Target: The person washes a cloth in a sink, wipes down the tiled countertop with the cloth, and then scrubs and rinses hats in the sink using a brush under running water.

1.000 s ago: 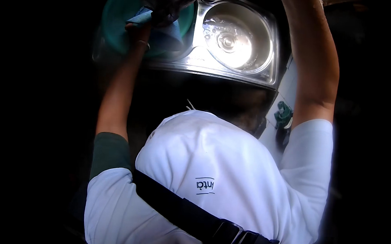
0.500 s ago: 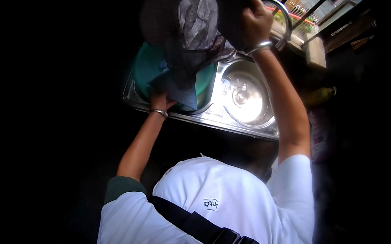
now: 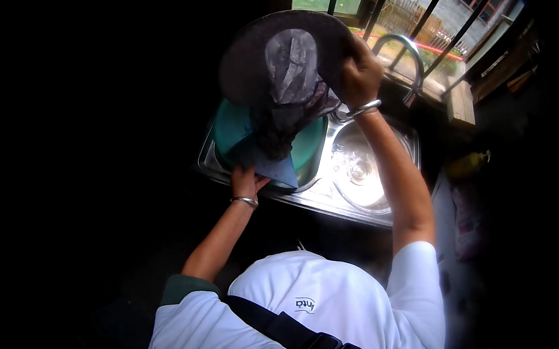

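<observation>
My right hand [image 3: 362,76] is closed on the brim of a dark wide-brimmed hat [image 3: 244,62], holding it up over the left sink bowl. The hat's greyish inside faces me, and dark crumpled cloth hangs below it. Low at the front, my left hand [image 3: 246,183] has its fingers at a blue-grey cloth flap [image 3: 273,168] that hangs under the hat; part of its grip is hidden. Behind the cloth, a green basin [image 3: 309,141] sits in the left bowl of the steel sink [image 3: 319,192].
The round right bowl [image 3: 350,154] is wet and shiny. A curved tap [image 3: 418,58] rises behind it, before a barred window. To the right are a wooden block [image 3: 461,103] and a yellow pump bottle [image 3: 468,164]. Much of the surroundings is dark.
The camera view has shifted, so the sink and hat appear lower and more of the window shows. Both hands stay at the hat and its flap.
</observation>
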A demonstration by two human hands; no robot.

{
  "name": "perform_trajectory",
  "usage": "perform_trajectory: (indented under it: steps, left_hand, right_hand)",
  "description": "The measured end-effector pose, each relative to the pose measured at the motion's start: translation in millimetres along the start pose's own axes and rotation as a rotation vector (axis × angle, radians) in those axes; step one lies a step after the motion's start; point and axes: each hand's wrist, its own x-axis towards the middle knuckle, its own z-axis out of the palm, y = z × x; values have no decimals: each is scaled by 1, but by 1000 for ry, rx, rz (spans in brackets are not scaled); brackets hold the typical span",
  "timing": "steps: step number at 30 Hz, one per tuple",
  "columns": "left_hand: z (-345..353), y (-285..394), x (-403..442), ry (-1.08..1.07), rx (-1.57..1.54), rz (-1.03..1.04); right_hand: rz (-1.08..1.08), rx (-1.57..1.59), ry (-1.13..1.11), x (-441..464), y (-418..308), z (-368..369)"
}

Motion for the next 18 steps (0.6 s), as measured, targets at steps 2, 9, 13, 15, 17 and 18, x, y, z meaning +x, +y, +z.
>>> perform_trajectory:
  steps: [2,9,13,15,17,18]
  left_hand:
    - [-13,-23,20,-15,-59,-45]
    - [-4,1,-7,-30,-145,56]
    - [-3,4,-15,-19,-152,73]
    - [1,8,-17,-77,-172,99]
    - [-4,6,-16,-101,-163,99]
    - [-5,7,-16,-108,-158,96]
  right_hand:
    - [-25,-42,-29,-20,14,22]
    - [-140,-27,-244,-72,-9,7]
    - [25,-26,-676,-178,-7,-18]
    - [158,-38,-764,-218,-3,-31]
    - [170,-28,-794,-230,-13,-34]
    - [170,-32,-795,-229,-17,-33]
